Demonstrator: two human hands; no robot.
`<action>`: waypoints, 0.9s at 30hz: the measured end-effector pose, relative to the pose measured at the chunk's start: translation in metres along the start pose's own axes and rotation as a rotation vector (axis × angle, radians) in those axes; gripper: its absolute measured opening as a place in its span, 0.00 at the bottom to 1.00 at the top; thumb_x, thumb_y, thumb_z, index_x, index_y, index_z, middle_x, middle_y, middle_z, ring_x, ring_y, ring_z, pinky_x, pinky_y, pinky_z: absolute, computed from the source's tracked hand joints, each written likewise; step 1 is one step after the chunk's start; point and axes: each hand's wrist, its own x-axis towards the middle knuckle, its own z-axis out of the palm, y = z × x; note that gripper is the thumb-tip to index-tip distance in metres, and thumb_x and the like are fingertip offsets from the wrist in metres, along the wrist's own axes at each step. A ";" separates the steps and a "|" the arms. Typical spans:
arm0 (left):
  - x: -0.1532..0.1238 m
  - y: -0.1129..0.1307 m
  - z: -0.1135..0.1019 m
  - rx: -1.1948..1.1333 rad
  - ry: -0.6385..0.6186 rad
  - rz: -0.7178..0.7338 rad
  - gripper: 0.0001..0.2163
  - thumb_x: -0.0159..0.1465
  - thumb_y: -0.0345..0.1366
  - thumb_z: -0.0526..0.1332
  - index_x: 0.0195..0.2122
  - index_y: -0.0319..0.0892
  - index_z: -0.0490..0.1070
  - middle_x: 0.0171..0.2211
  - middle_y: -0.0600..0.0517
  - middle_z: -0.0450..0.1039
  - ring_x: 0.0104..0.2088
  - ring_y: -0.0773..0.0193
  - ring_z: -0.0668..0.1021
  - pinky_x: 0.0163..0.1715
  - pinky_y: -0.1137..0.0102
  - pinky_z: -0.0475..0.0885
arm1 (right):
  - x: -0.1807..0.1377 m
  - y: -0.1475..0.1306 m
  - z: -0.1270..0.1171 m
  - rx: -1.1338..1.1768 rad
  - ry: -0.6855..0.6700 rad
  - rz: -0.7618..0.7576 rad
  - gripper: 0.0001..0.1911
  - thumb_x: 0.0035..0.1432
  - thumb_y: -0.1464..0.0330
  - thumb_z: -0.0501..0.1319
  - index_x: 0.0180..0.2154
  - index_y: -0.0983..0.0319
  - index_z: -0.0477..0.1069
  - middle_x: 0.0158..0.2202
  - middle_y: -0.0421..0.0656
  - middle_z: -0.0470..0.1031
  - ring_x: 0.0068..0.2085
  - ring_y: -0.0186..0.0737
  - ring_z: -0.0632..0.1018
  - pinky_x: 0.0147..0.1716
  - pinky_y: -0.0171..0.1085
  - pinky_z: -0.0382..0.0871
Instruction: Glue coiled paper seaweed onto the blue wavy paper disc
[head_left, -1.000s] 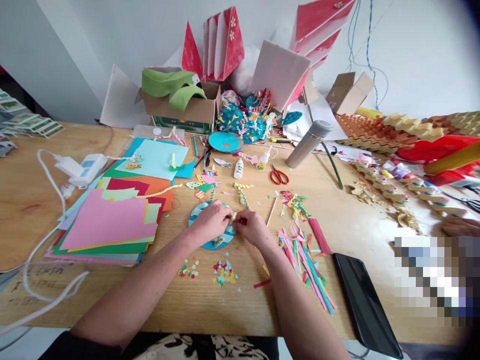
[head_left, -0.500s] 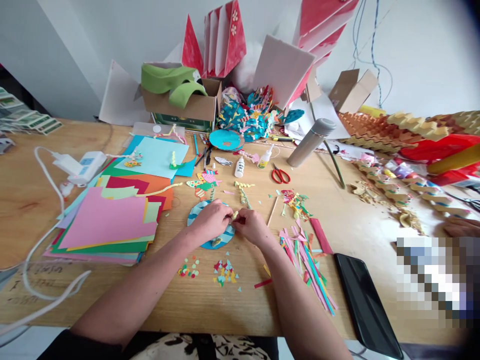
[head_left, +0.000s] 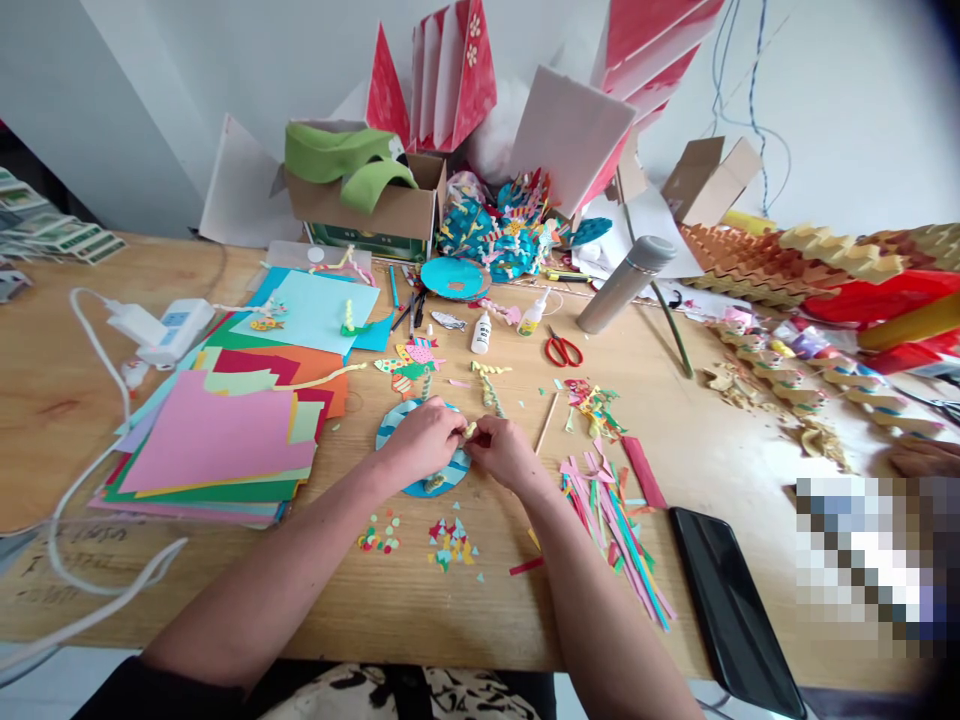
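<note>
Pinching 1 yellow twist, the closed left hand and right hand sit over a wooden table before pale walls.

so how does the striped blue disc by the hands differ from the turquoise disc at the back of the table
The striped blue disc carries bands of lighter and darker blue; the turquoise disc is mostly plain, with a small brownish patch. The striped blue disc is partly hidden by the left hand, while no hand covers the turquoise disc. Both are round and bluish.
</note>
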 end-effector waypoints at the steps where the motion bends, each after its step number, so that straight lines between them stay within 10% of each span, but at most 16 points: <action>1: 0.000 0.000 0.000 -0.002 -0.002 0.004 0.10 0.60 0.26 0.57 0.30 0.44 0.77 0.27 0.51 0.74 0.37 0.61 0.75 0.35 0.71 0.68 | 0.000 0.000 0.000 -0.001 0.002 0.007 0.04 0.42 0.77 0.59 0.21 0.63 0.70 0.20 0.37 0.70 0.24 0.32 0.68 0.26 0.30 0.57; 27: -0.007 -0.006 -0.007 -0.085 0.036 0.012 0.08 0.58 0.25 0.61 0.35 0.43 0.77 0.35 0.50 0.79 0.43 0.58 0.75 0.45 0.66 0.70 | 0.002 -0.003 -0.002 0.099 -0.016 0.112 0.04 0.40 0.73 0.59 0.20 0.64 0.74 0.19 0.37 0.71 0.23 0.31 0.69 0.23 0.29 0.58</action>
